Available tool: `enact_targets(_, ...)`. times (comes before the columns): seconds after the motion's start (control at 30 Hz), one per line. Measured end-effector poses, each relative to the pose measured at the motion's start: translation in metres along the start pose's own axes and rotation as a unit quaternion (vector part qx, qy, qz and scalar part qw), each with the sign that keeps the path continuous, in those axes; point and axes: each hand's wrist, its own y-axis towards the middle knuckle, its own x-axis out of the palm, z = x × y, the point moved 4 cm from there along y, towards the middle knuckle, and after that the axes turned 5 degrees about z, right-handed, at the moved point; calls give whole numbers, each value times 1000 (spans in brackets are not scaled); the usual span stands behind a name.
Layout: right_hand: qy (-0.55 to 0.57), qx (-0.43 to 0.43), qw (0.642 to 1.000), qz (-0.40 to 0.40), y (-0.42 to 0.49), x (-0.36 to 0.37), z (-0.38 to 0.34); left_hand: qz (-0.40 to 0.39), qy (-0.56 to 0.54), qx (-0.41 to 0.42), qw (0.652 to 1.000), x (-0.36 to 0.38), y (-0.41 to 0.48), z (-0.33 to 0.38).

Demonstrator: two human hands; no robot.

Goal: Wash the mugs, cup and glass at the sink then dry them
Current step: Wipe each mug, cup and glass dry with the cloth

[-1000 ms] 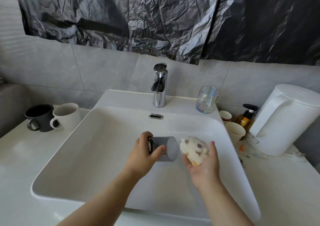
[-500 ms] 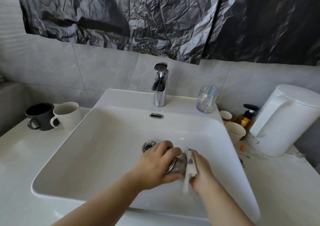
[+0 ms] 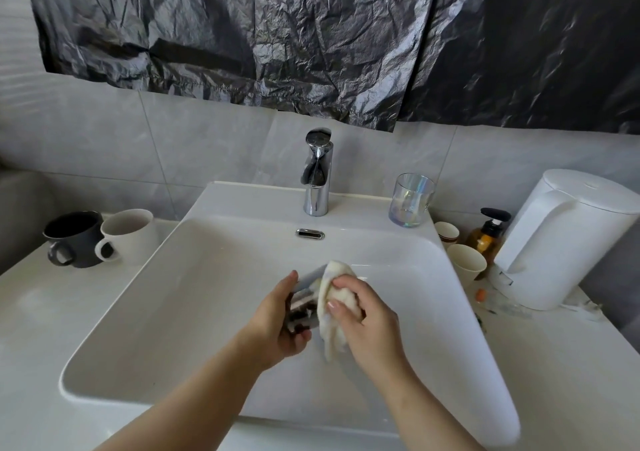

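Now left hand [image 3: 277,322] gripping grey cup [image 3: 306,298], right hand [image 3: 367,322] alongside

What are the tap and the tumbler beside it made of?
Tap: likely polished chromed metal; it mirrors its surroundings. Tumbler: clear glass, possibly plastic; see-through with a rainbow sheen.

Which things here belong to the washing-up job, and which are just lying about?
Job: grey cup gripped by left hand, cloth held by right hand, black mug, white mug, glass, sink, tap.

Lying about: white kettle, pump bottle, black plastic sheet.
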Motion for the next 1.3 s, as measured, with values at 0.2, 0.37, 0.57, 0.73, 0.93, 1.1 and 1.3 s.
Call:
enact_targets(0.2,54,89,988,112,2,-6,3,-27,-176,24,984,-17,-4,19)
enact_targets(0.37,163,118,978,52,9,42,-28,-117,-167,72,976,-42,-22,42)
enact_targets(0.57,179,92,979,38,10,110,-70,-118,13,183,976,-112,-53,88)
enact_targets(0.73,171,73,982,-17,5,178,-107,-95,195,262,940,-176,-71,122)
enact_targets(0.93,113,92,988,-53,0,262,-132,50,223,316,921,-260,-66,151)
enact_targets(1.1,66,107,988,-90,4,330,-139,175,237,331,897,-335,-39,160)
enact_targets(1.3,6,166,978,-128,8,389,-116,243,271,311,878,-397,10,158)
